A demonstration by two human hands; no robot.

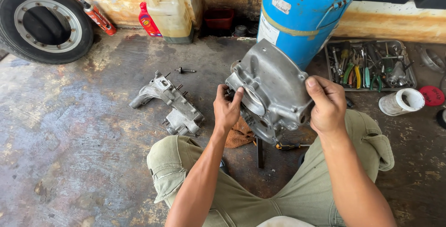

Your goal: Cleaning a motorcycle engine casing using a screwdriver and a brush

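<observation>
Both hands gripped the engine casing (272, 90) above the floor, left hand (227, 108) at its rim, right hand (327, 106) clamped on its edge; greasy metal might slip onto the screwdriver (289, 146) beneath it.

Left of your left hand (227, 111): second engine casing (169, 104) close by, open floor (69, 129) past it. Ahead of both hands the blue drum (302, 13) blocks. Right of your right hand (327, 106): tool tray (371, 64) and white cup (402, 101) near.
</observation>
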